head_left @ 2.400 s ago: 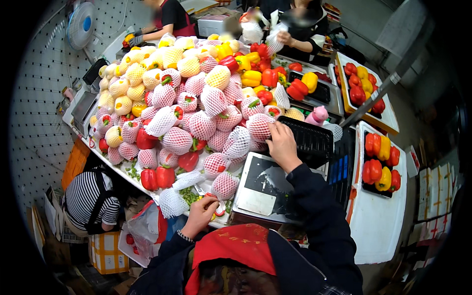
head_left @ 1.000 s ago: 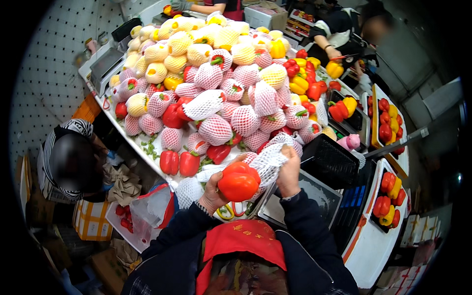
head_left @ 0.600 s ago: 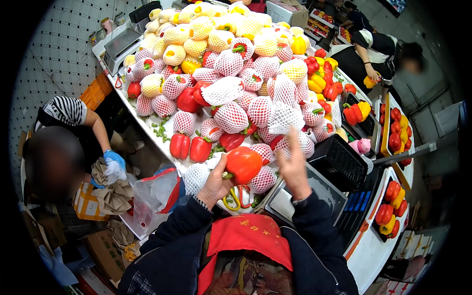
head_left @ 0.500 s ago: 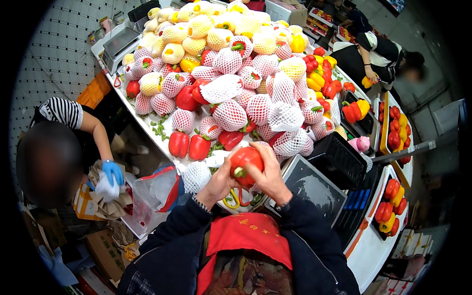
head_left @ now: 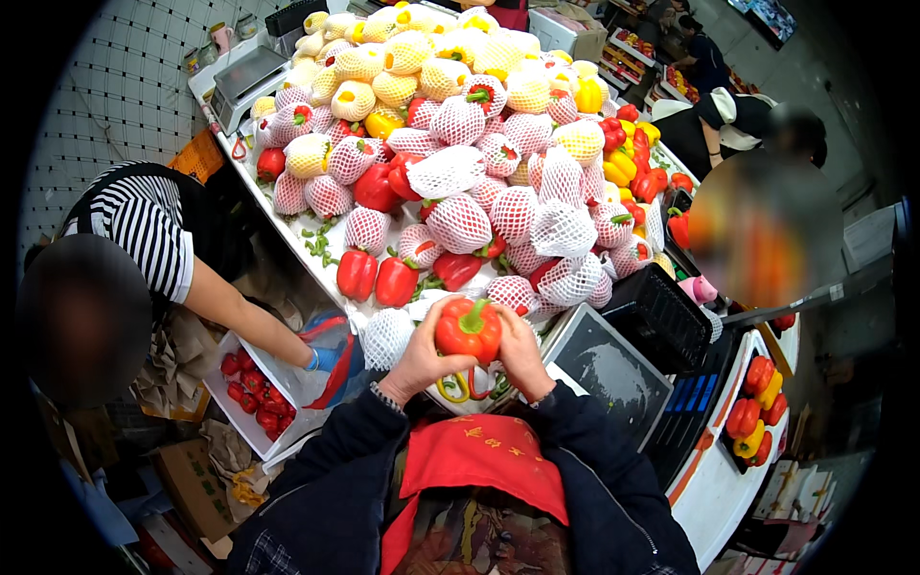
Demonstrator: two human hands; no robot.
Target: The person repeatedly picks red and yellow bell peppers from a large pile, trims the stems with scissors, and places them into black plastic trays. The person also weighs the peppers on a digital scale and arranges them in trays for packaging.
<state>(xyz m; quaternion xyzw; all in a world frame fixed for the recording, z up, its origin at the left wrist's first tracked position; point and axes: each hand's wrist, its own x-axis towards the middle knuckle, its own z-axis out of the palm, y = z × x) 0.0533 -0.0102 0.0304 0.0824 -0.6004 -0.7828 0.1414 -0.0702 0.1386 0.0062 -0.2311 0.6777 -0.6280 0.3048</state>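
Note:
Between my two hands I hold a red bell pepper [head_left: 468,331], its green stem turned up toward me. My left hand [head_left: 422,353] wraps its left side, and my right hand [head_left: 521,353] closes on its right side. Just below lie scissors with yellow and red handles [head_left: 454,387], partly hidden by my hands. A white foam net [head_left: 387,337] rests beside my left hand. Two bare red peppers [head_left: 396,283] sit beyond it, at the near edge of a big heap of net-wrapped red and yellow peppers [head_left: 460,182].
A scale with a wet dark plate [head_left: 609,364] and a black crate [head_left: 661,311] stand at right. Packed pepper trays [head_left: 757,407] lie farther right. At left, a gloved co-worker [head_left: 278,331] reaches over a white box of red peppers [head_left: 251,395]. Another scale [head_left: 247,81] is far left.
The pepper has been turned in my hands so its stem points up. The left co-worker has leaned in and reached toward the table, and the box of red peppers now shows.

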